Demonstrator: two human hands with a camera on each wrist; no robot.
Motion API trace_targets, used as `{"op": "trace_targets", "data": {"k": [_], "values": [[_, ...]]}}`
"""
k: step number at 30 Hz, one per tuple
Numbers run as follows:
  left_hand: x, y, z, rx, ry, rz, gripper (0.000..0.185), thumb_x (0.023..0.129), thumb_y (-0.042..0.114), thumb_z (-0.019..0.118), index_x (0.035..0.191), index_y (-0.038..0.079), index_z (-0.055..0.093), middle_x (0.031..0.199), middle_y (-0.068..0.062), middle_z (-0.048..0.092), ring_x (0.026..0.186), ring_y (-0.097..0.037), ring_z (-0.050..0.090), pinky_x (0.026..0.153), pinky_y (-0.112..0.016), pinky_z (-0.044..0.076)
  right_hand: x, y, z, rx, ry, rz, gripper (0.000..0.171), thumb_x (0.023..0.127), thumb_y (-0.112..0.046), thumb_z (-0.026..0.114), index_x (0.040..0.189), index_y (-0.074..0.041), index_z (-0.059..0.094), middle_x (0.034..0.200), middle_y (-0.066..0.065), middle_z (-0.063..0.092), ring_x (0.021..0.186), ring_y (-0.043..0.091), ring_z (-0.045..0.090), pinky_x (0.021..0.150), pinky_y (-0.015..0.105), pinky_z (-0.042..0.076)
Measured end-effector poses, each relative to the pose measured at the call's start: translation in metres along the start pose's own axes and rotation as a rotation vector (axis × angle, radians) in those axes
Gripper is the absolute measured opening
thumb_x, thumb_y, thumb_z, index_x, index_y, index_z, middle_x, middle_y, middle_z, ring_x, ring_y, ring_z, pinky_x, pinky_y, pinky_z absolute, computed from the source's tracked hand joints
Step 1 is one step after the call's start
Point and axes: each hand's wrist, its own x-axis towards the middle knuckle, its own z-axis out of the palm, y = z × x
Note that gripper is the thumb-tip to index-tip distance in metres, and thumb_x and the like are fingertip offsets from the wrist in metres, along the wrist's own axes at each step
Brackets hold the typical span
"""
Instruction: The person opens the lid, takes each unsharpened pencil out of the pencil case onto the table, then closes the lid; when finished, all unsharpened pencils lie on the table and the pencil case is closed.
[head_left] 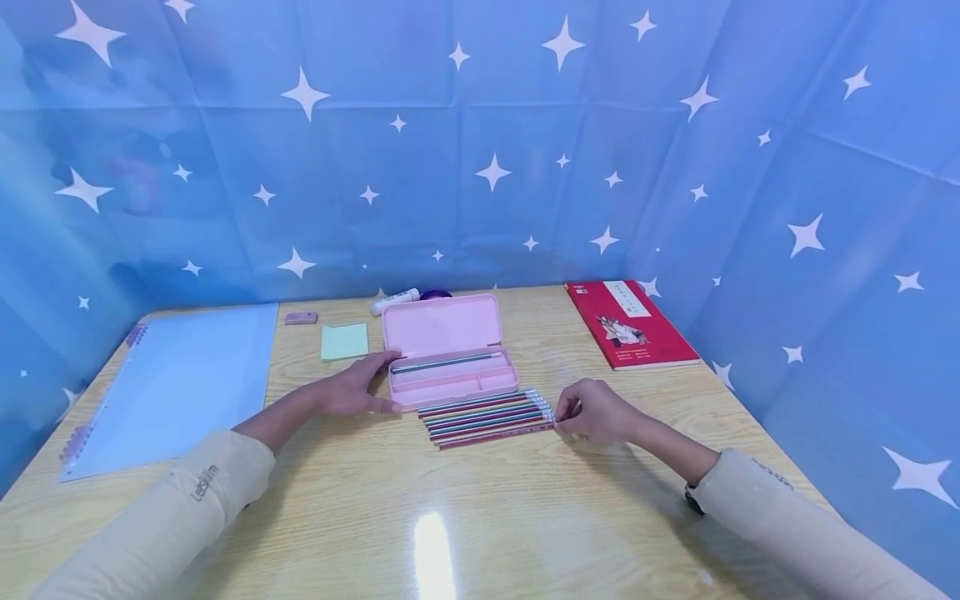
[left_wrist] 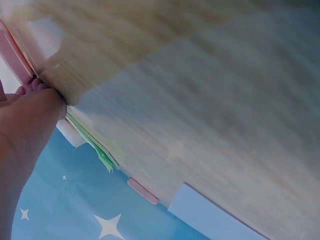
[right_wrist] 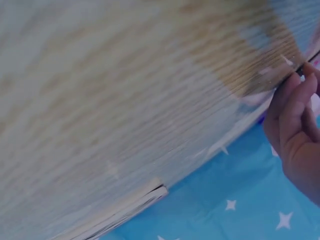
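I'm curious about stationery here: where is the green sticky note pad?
In the head view the green sticky note pad lies on the table's far left-centre, between the open pink pencil case and the blue notebook.

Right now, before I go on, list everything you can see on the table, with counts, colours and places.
pencil case: one, pink, open, centre of the table, lid tipped back.
pencil in the case: one, greenish, in the long compartment.
row of pencils: about seven, mixed colours, side by side in front of the case.
sticky notes: one pad, pale green, left of the case.
eraser: one, pinkish, behind the pad.
glue stick: one, white, behind the case.
binder: one, pale blue, far left.
book: one, red, far right.
table: one, light wood.
left hand: rests against the case's left end.
right hand: pinches the pencils' right ends.
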Motion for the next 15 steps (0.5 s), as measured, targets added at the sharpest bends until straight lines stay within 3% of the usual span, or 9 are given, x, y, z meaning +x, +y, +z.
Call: {"op": "trace_targets", "data": {"k": [8, 15], "values": [[0.001, 0.000, 0.000, -0.007, 0.000, -0.005, 0.105, 0.084, 0.044, 0.078, 0.157, 0.003, 0.015, 0.161, -0.021, 0.019, 0.149, -0.038, 0.016, 0.121, -0.051, 0.017, 0.005, -0.003, -0.006, -0.042, 0.001, 0.004, 0.011, 0.083, -0.009, 0.081, 0.080, -0.013, 0.071, 0.080, -0.003, 0.065, 0.073, 0.015, 0.058, 0.061, 0.028, 0.054], [0.001, -0.001, -0.001, -0.002, 0.001, -0.009, 0.105, 0.083, 0.045, 0.078, 0.157, 0.004, 0.016, 0.161, -0.021, 0.018, 0.149, -0.038, 0.015, 0.121, -0.051, 0.017, 0.025, -0.011, -0.016, -0.067, 0.035, -0.110, 0.007, 0.084, -0.011, 0.079, 0.084, -0.013, 0.072, 0.083, -0.005, 0.069, 0.081, 0.015, 0.062, 0.069, 0.027, 0.054]]}}
